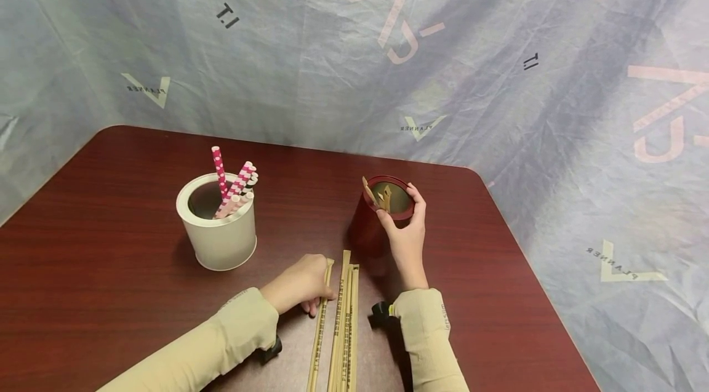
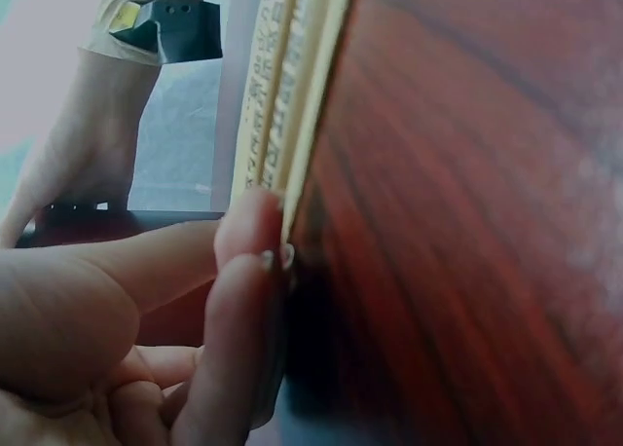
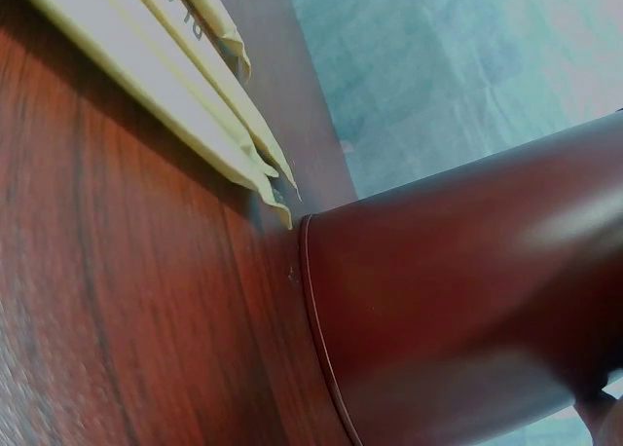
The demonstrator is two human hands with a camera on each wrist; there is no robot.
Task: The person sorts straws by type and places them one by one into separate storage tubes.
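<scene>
My left hand (image 1: 301, 280) pinches one long paper-wrapped straw (image 1: 318, 343) near its far end, low over the table. In the left wrist view its thumb and fingertips (image 2: 245, 234) meet at the printed wrapper. Beside it lie several more wrapped straws (image 1: 343, 318) side by side, printed with dark lettering. My right hand (image 1: 408, 235) grips the rim of a dark red can (image 1: 365, 229), thumb on the near side and fingers over the right. A few wrapped straws (image 1: 386, 198) stand inside that can. The can's base (image 3: 326, 339) rests on the table close to the straws' ends.
A cream can (image 1: 221, 244) stands at the left, holding several patterned paper straws (image 1: 238, 186) in pink, white and black. The dark red wooden table (image 1: 100, 256) reaches back to a grey printed cloth (image 1: 277, 60) hanging behind and at the sides.
</scene>
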